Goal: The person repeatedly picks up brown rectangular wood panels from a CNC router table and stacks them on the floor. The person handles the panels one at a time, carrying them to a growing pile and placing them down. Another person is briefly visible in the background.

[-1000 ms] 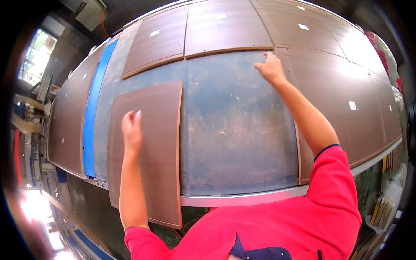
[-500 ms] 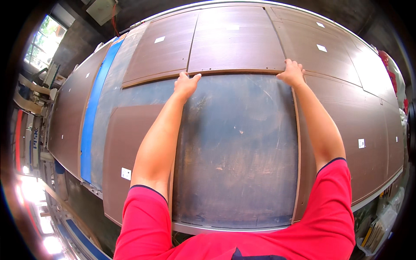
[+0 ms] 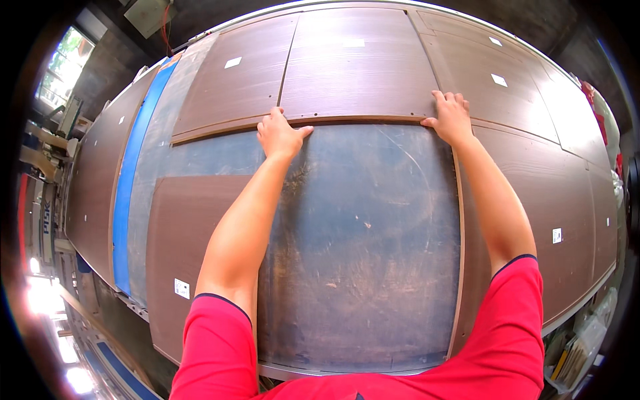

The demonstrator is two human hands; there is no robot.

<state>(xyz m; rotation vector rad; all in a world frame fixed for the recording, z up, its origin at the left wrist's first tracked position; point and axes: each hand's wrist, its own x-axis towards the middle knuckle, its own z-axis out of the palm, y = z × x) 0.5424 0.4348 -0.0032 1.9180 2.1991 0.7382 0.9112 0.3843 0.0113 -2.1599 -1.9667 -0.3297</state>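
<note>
A brown wood-grain panel (image 3: 357,67) lies flat at the far middle of the large table. My left hand (image 3: 280,138) is at its near left corner, by the seam with the left-hand brown panel (image 3: 230,77). Its fingers are spread forward and the thumb points right along the edge. At the near right corner, my right hand (image 3: 453,120) rests with fingers apart over the edge and thumb out to the left. Both hands touch the panel's edge; the fingertips' undersides are hidden.
Scuffed dark tabletop (image 3: 360,267) shows between me and the panel. Brown boards lie at the near left (image 3: 193,233) and right (image 3: 527,193), several with white labels. A blue strip (image 3: 137,157) crosses the table's left. Machinery (image 3: 50,213) stands beyond it.
My left hand's fingers have unfolded and spread at the panel edge. The right hand stays at its corner. The whole view has shifted slightly, and the panels keep their places among each other.
</note>
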